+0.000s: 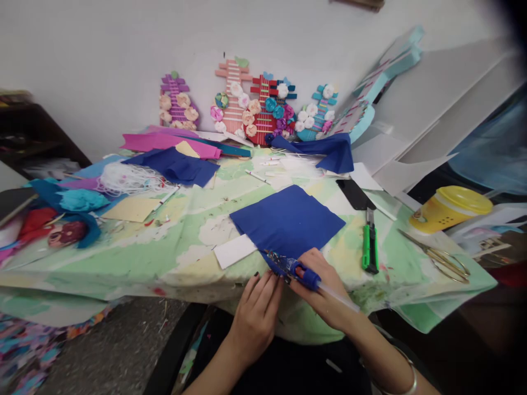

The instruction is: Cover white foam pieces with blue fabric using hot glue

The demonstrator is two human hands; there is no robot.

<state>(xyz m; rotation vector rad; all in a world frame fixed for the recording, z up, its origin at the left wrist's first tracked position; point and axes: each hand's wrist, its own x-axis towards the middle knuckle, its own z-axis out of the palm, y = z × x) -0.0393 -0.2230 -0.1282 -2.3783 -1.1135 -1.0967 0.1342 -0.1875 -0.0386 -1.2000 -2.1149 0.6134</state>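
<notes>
A dark blue sheet (294, 216) lies on the table in front of me, one corner pointing at the near edge. My right hand (325, 291) is closed around a blue hot glue gun (302, 272), and a clear glue stick (337, 296) juts out of its back. The gun's nozzle lies over the sheet's near corner. My left hand (257, 307) has its fingers together and bent at that corner, seemingly pinching it; the thumb is hidden. A white card strip (234, 250) lies beside the sheet, touching its left edge.
On the right are a green utility knife (370, 247) with blade showing, a black phone (354, 194), gold scissors (442, 260) and a yellow tub (450, 208). White cord (129, 178) and blue sheets (177, 166) lie left. Decorated guitar shapes (263, 109) lean on the wall.
</notes>
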